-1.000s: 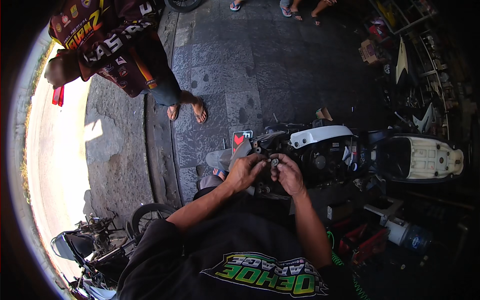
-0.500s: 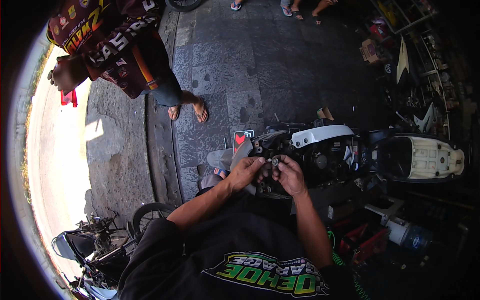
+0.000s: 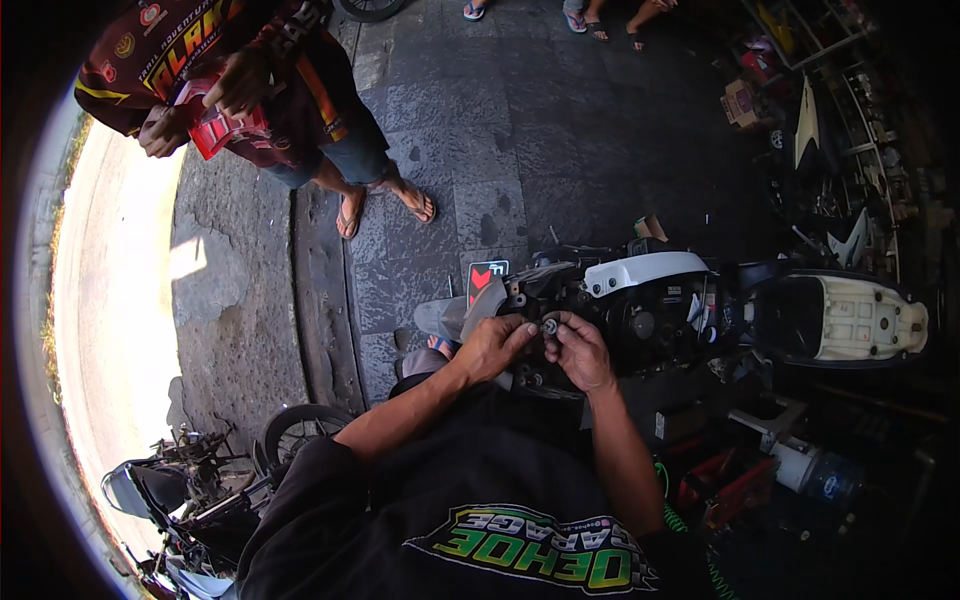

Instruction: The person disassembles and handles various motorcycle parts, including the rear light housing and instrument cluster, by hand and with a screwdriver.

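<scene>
We judge the small round part [image 3: 550,327] light and stiff—best pinched by its rim. Right hand [image 3: 582,360] clamps it; left hand's [image 3: 490,347] grip—we cannot tell.

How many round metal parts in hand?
1 visible: a small round metal part pinched in the right hand, with the left hand close beside it; fingers may hide others.

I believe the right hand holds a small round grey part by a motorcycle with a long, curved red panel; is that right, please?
Not quite: the long, curved panel is white, not red, as the head view shows. The right hand does hold a small round grey part by the motorcycle.
</scene>
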{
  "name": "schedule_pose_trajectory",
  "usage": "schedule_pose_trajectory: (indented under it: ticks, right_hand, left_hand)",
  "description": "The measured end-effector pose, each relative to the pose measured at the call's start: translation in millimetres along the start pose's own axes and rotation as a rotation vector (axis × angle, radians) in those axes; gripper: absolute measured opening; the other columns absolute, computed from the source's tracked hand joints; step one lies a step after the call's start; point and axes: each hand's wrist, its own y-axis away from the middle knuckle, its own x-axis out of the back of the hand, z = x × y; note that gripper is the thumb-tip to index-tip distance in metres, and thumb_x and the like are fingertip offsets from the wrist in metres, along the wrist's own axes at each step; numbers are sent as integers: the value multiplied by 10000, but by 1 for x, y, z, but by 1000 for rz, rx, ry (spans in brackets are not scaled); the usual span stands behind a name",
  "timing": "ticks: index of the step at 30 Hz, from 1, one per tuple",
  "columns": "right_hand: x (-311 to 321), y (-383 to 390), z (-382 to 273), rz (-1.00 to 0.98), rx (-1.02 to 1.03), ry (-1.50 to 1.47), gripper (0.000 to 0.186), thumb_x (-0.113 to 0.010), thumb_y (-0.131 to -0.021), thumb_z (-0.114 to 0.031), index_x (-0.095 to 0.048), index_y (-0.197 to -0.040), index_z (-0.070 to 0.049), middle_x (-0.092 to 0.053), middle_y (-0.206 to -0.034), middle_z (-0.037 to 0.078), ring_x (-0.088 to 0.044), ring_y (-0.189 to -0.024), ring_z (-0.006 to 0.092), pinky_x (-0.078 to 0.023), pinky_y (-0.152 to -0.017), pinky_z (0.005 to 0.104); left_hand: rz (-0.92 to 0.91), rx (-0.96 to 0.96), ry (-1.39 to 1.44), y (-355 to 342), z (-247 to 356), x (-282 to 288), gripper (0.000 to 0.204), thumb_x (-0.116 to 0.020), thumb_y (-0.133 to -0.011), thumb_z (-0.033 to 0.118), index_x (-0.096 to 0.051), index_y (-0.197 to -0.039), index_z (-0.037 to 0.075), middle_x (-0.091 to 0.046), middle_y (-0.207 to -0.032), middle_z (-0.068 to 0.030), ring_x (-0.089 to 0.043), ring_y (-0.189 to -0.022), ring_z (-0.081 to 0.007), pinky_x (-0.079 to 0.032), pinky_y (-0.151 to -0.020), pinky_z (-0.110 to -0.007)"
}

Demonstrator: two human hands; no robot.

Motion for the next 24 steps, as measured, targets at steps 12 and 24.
schedule_pose_trajectory:
  ticks: [12, 24]
  right_hand:
    - [-1, -2, -6, 43, 12, 348, 233, -572, -1012, -117, -636, -1196, 11, -617, -852, 13, -575, -720, 78, -492, -655, 230]
    - [-17, 2, -16, 93, 34, 584, 212, -584, -993, -79, -655, -1156, 36, -633, -803, 19, -568, -670, 68, -485, -614, 225]
  left_hand:
    - [-4, -125, -331, -4, 19, 8, 265, -628, -976, 248, -688, -981, -10, -682, -850, -255, -667, -832, -454, -522, -721, -503]
    - [-61, -149, -281, -10, 4, 5, 245, -633, -973, 222, -680, -998, -16, -686, -867, -232, -673, -852, -426, -507, -742, -474]
